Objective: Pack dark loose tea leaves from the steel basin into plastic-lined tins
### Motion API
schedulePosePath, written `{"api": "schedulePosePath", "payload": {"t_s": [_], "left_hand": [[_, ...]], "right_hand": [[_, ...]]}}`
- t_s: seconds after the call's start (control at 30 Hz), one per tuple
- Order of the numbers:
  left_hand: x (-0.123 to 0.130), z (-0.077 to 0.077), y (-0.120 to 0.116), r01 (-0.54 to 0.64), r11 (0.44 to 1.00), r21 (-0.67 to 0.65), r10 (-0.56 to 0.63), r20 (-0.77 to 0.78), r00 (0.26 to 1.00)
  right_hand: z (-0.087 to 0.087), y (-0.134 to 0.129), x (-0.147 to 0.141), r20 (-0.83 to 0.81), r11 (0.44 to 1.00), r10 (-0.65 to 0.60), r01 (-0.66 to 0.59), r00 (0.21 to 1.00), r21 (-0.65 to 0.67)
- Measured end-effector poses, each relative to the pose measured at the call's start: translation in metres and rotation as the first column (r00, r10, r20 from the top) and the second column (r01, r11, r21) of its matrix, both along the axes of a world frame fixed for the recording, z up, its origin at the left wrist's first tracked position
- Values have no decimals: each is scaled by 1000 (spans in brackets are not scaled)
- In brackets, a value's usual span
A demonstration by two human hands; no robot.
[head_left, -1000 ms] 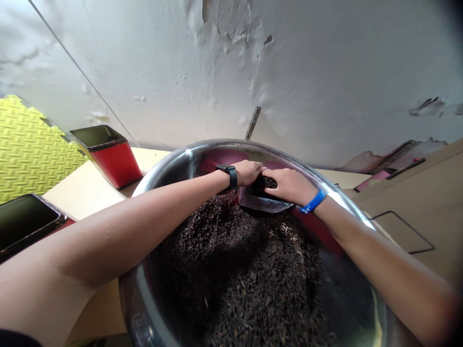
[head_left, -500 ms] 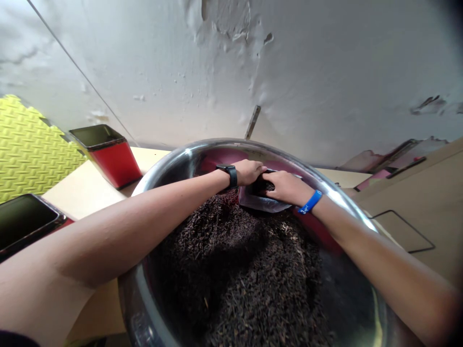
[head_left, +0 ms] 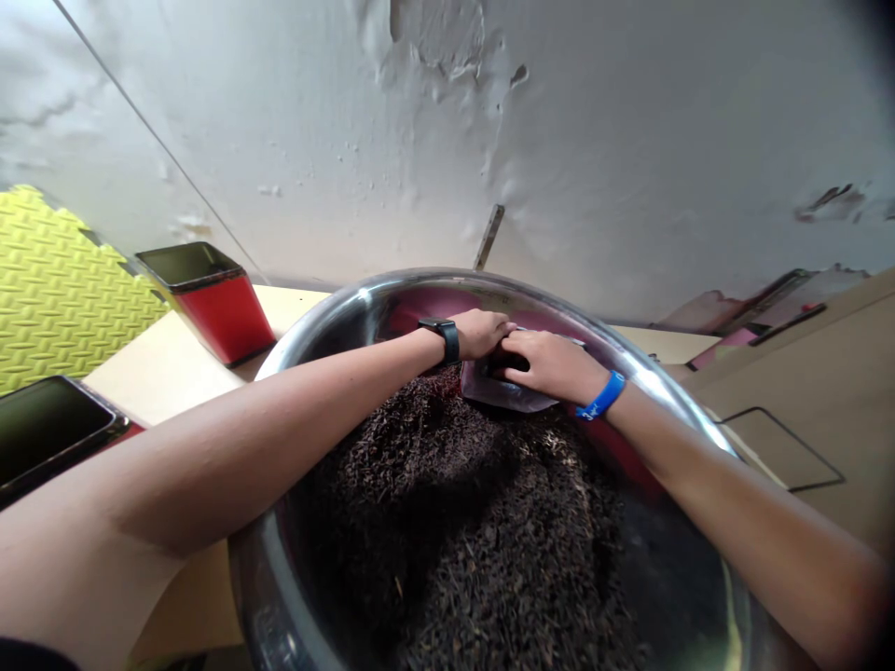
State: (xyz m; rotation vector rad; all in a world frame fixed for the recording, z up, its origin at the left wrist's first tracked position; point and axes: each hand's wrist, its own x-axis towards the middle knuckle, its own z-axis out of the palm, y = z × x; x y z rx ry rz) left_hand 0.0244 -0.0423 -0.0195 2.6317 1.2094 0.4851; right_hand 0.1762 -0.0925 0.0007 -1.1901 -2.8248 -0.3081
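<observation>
Both hands are at the clear bag (head_left: 507,396) in the shiny bowl (head_left: 280,550). The left hand (head_left: 481,334) and right hand (head_left: 559,362) curl; I can't tell if they grip.

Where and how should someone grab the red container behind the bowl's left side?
I'd pinch opposite walls of the red container just below its dark rim, coming from above: its sides look flat, its top is open, and the metal bowl sits close by.

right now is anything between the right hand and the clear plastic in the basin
Nothing visible: the right hand is over the opening of the clear plastic, the left hand beside it.
</observation>
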Motion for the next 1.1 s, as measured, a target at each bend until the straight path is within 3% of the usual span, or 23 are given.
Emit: {"api": "schedulePosePath", "payload": {"t_s": [0.2, 0.33, 0.43, 0.53, 0.63, 0.73, 0.83, 1.0, 1.1], "left_hand": [[-3, 3, -1, 52, 999, 11, -51, -49, 997], [-6, 7, -4, 64, 998, -19, -64, -34, 997], [-5, 5, -1, 41, 998, -50, -41, 8, 999], [-3, 2, 4, -11, 998, -59, 13, 28, 1000], [-2, 2, 6, -40, 998, -55, 42, 36, 998], [-4, 4, 4, -47, 996, -80, 48, 8, 999], [-5, 6, 1, -54, 995, -89, 53, -13, 999], [-4, 6, -2, -37, 996, -84, 36, -15, 999], [-5, 6, -2, -35, 996, -83, 34, -12, 999]], "right_hand": [[7, -11, -6, -188, 999, 36, -31, 982, 27], [11, -25, -17, -466, 991, 131, -119, 875, 55], [8, -34, -25, -545, 982, 184, -182, 818, 58], [-5, -40, -35, -557, 959, 233, -282, 797, -3], [-29, -47, -45, -502, 925, 257, -361, 826, -119], [-56, -53, -58, -409, 880, 279, -401, 869, -252], [-77, -51, -73, -399, 864, 288, -416, 871, -285], [-88, -32, -106, -334, 906, 220, -319, 917, -279], [-92, -24, -122, -290, 903, 227, -312, 930, -294]]}}
